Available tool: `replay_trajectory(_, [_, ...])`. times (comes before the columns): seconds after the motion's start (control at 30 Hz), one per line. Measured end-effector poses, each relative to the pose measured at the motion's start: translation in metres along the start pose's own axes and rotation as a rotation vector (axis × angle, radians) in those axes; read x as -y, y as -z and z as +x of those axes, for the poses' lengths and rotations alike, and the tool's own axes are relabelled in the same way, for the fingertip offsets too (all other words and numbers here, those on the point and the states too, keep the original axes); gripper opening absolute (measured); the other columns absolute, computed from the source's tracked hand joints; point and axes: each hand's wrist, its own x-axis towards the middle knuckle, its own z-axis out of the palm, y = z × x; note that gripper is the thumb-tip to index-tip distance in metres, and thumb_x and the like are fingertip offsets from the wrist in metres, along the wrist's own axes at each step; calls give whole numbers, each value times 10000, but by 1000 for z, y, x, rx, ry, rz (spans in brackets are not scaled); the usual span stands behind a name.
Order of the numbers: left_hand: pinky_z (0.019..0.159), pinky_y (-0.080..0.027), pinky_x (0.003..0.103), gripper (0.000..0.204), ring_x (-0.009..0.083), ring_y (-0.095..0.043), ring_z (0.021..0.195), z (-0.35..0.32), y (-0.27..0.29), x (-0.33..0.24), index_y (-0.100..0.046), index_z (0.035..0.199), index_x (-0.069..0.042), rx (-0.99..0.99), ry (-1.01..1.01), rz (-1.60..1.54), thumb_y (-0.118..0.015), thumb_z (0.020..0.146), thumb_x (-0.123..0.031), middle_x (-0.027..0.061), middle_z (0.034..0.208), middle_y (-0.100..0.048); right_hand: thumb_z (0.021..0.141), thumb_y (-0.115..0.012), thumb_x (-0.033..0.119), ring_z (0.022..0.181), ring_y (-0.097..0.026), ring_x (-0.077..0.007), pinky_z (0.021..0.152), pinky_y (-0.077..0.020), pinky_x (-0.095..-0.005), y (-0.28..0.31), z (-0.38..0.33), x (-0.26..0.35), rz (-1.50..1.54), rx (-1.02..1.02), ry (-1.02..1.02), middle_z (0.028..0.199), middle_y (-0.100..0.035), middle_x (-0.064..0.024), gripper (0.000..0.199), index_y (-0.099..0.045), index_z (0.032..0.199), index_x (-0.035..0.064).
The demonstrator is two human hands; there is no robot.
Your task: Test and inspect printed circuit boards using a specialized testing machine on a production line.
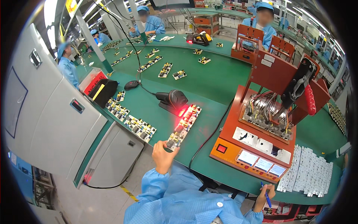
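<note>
My left hand (163,156) pinches the near end of a long circuit board panel (183,127) crowded with components. The panel's far part lies in the red light of a black barcode scanner (172,100) resting on the green bench (209,140). At the bench's front edge, my right hand (264,197) is closed round a blue pen (267,198), its tip pointing up and left. Between my hands stands an orange test fixture (253,149) with a red-handled toggle clamp (309,99), wires and small lit screens. Finished-looking bare silver panels (307,171) lie right of the fixture.
Populated boards (140,128) cluster at the bench's left edge, by a black bin (103,93) and a mouse (131,85). More boards (165,70) sit on the green conveyor (220,76) beyond. A grey cabinet (56,108) stands left. A black cable (209,138) crosses the bench. Co-workers sit opposite.
</note>
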Motion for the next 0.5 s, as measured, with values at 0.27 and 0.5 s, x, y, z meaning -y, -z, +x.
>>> replay_trajectory(0.27, [706,-458,411,513,302,-568,801,-10,3,9,-449,780,-58,20,209,-251,-880,554,-219,107,890,-630,904,-535,98,504,-420,-136,486,-311,-279,-1,2,0,-50,8,40,539,-435,-71,289,-368,680,24])
replay_trajectory(0.5, [728,-459,411,493,312,-581,837,0,-3,-7,-448,775,-63,-9,33,-68,-871,570,-213,114,900,-641,903,-533,94,506,-430,-139,491,-329,-280,-1,2,6,-43,12,-6,548,-443,-74,280,-382,679,20])
